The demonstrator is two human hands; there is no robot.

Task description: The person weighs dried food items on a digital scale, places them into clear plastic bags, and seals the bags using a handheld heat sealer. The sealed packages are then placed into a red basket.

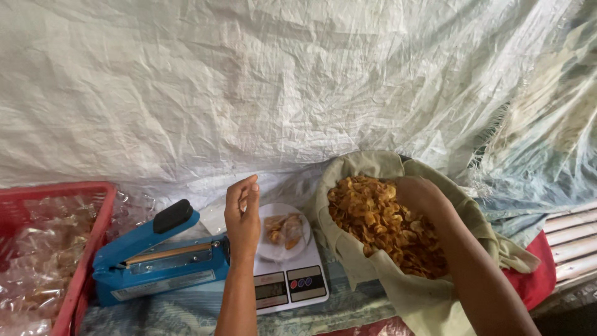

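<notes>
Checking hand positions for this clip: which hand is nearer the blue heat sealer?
Left. The left hand hovers just beside the blue heat sealer, by the scale; the right hand is far off in the chip sack.

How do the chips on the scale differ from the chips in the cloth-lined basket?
The chips on the scale are a small portion inside a clear bag; the chips in the basket are a large loose heap. The right hand reaches into the heap, while the left hand hovers beside the bagged portion. Both are golden-brown fried slices.

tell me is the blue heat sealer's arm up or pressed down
Up. The blue heat sealer has its black-tipped arm raised at an angle, with a gap above its base; neither hand touches it.
</notes>
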